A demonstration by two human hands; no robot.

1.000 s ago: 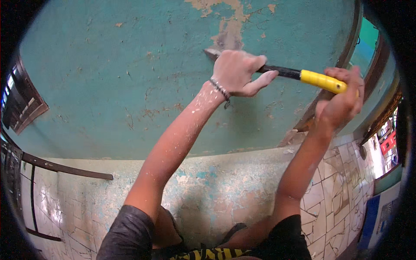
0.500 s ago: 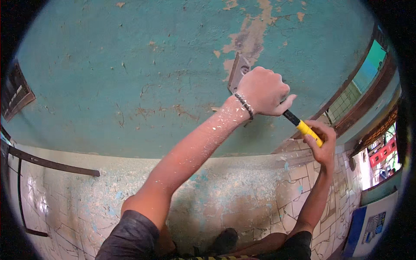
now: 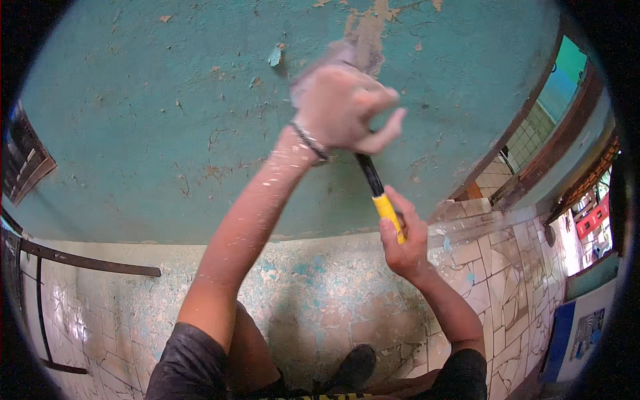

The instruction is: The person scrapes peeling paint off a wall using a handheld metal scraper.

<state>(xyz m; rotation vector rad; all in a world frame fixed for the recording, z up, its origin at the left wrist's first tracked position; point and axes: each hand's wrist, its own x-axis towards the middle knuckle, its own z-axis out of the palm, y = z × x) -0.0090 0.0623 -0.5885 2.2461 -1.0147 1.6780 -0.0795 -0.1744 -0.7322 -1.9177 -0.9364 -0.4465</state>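
A wall scraper (image 3: 369, 175) with a black and yellow handle is held up against the peeling turquoise wall (image 3: 153, 133). My right hand (image 3: 408, 243) wraps the yellow end of the handle. Higher up, my dusty left hand (image 3: 340, 110) grips the tool close to its head, thumb and a finger sticking out; it is blurred. The blade is smeared by motion and partly behind this hand, beside a bare plaster patch (image 3: 369, 43). Left of it, a loose paint flake (image 3: 275, 56) curls off the wall. Pale chips cling to my left forearm.
Paint chips cover the floor (image 3: 313, 293) below the wall. A dark bar (image 3: 93, 262) sticks out at left, under a dark wooden frame (image 3: 30, 157). At right are a doorway frame (image 3: 553, 143) and a blue-and-white panel (image 3: 577, 333).
Both hands and the scraper have shifted left, the left hand also upward. The handle stands steeper. A loose flake now shows left of the blade.
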